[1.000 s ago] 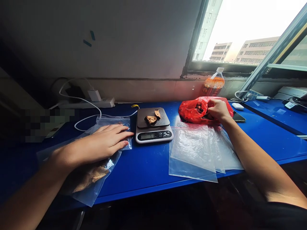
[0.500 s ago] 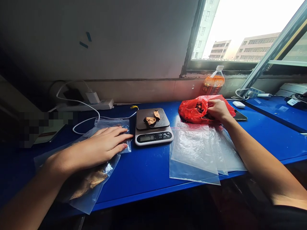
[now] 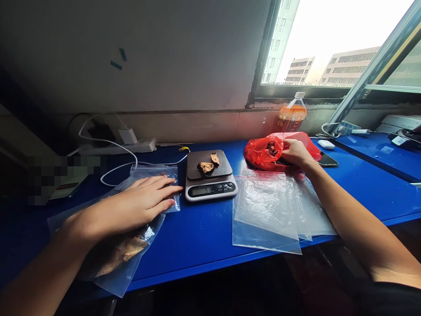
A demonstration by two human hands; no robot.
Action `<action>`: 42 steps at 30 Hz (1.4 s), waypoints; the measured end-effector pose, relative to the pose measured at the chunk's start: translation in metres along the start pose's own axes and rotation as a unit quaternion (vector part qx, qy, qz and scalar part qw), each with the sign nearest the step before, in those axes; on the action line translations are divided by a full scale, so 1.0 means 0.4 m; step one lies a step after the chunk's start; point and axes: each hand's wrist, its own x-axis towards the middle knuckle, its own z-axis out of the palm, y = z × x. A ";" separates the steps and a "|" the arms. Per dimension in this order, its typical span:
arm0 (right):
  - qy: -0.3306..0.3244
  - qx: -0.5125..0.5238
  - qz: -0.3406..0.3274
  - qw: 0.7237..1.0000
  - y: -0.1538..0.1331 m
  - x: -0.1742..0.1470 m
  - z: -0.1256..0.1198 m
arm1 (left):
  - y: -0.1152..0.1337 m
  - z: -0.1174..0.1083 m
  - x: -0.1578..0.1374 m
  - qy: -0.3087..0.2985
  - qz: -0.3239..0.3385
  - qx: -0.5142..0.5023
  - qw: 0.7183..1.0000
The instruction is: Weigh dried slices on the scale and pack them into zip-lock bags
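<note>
Two dried brown pieces (image 3: 206, 168) on scale (image 3: 212, 189), middle of blue table (image 3: 190, 250); left hand (image 3: 144, 199) spread loosely, palm down, over clear bag (image 3: 122, 285) of brown contents (image 3: 126, 253), near left, grasping nothing; right hand (image 3: 296, 153) at mouth of red bag (image 3: 258, 154), far right, grip hidden; cannot tell whether clenched on anything; flat clear bags (image 3: 268, 210) nearer; bottle (image 3: 292, 117) beyond.

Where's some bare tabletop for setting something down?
Bare blue table shows in front of the scale, between the filled bag under the left hand and the flat clear bags; more lies right of the right forearm. It's crowded around the red bag: right hand, bottle, phone.
</note>
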 end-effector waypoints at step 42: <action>0.080 -0.034 -0.015 0.996 -0.015 0.008 0.037 | -0.006 0.005 -0.002 0.001 0.012 0.017 1.000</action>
